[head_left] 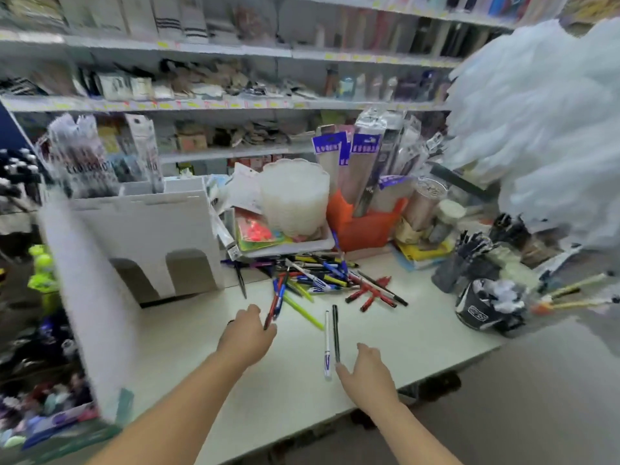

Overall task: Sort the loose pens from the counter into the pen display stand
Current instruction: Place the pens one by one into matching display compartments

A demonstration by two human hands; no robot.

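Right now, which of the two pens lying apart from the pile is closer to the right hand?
The black pen: its near end lies at the right hand's fingertips, while the white pen lies beside it on the far side.

— What sort of room is this?

— A shop. White shelving runs across the back wall in several tiers, crowded with packaged goods too blurred to name, yellow price labels along the shelf edges.

— And nearer?

— A pale counter, its far edge cluttered — an orange box of packaged stationery, a stack of white plastic baskets. White bagged goods bulge in at right. Grey floor lies beyond the counter. The light is even and bright.
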